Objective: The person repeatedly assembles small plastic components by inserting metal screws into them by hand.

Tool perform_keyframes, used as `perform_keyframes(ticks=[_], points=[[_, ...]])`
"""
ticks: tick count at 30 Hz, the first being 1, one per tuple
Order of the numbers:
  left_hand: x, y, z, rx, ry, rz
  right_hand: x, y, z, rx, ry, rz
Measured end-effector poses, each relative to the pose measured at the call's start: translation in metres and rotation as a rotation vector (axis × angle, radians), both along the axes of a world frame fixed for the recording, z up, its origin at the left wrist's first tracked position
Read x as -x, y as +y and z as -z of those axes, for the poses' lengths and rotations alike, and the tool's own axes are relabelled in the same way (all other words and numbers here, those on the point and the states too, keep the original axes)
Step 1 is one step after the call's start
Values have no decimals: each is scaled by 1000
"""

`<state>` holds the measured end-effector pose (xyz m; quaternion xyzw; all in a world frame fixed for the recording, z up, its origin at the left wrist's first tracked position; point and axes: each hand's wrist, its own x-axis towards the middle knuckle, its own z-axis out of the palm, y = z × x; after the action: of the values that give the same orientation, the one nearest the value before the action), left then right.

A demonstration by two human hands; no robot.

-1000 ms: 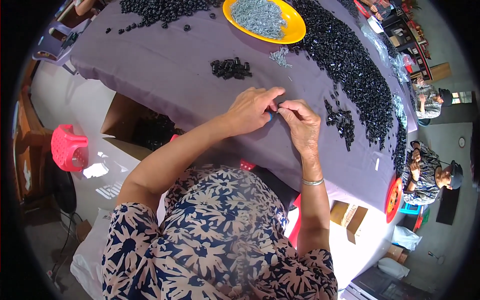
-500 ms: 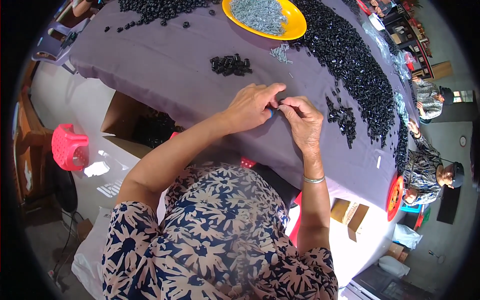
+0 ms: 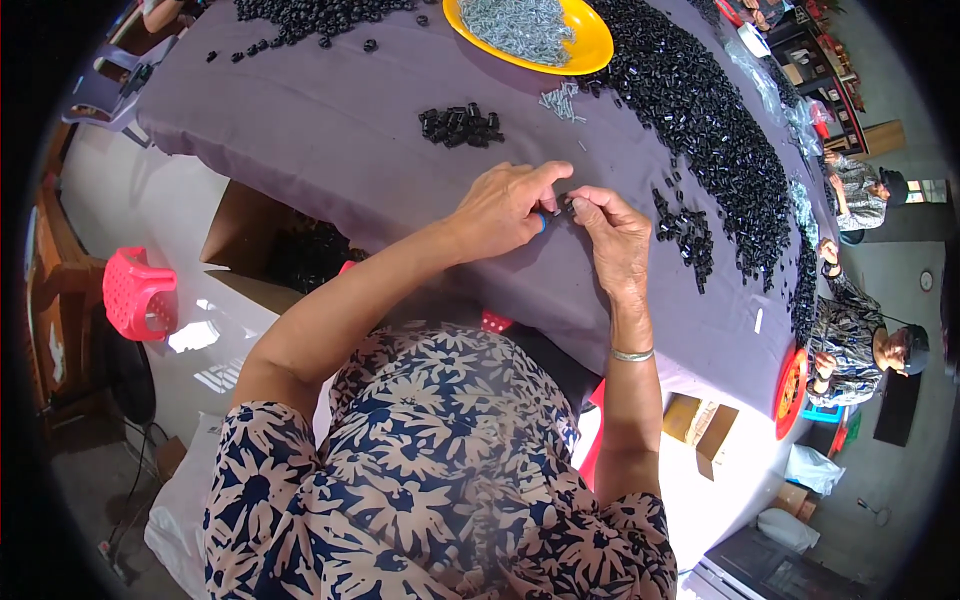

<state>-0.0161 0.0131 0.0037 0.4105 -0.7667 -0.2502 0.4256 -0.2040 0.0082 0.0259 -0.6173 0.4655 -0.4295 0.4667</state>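
1. The right hand (image 3: 622, 240) had drawn slightly away from the left hand (image 3: 503, 207), opening a gap; the small black piece (image 3: 570, 208), on the near side of the yellow dish (image 3: 596, 45), seemed supported by the right alone.
2. Right thumb and fingers pinched it; whether the left gripped anything could not be told.
3. Slender silvery metal pins (image 3: 515, 28) filled the smooth dish; glossy, stubby black cylinders (image 3: 690, 130) sprawled right of it over creased purple-grey cloth (image 3: 340, 110).

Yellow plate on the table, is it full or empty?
Mostly full: slim silvery metal pieces are heaped over most of the yellow plate in view; its far edge is cut off.
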Motion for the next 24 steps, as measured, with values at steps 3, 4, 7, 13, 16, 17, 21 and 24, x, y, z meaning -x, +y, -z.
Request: perform_keyframes(ticks=[3,4,7,13,16,17,21,24], points=[[0,0,0,-1,-3,-3,0,0,-3,-13,36,-2],[0,0,-1,-1,-3,-2,0,-1,-3,-13,37,-1],[0,1,-2,22,-8,-15,0,-1,-1,-14,29,-1],[0,0,2,4,5,-2,0,1,0,-16,6,8],[0,0,0,10,6,-5,3,1,2,11,-30,-8],[0,0,0,11,7,-6,6,-1,2,164,108,25],[0,0,2,18,9,1,14,-6,-3,811,680,156],[0,0,1,24,10,-3,12,-1,-6,861,804,31]])
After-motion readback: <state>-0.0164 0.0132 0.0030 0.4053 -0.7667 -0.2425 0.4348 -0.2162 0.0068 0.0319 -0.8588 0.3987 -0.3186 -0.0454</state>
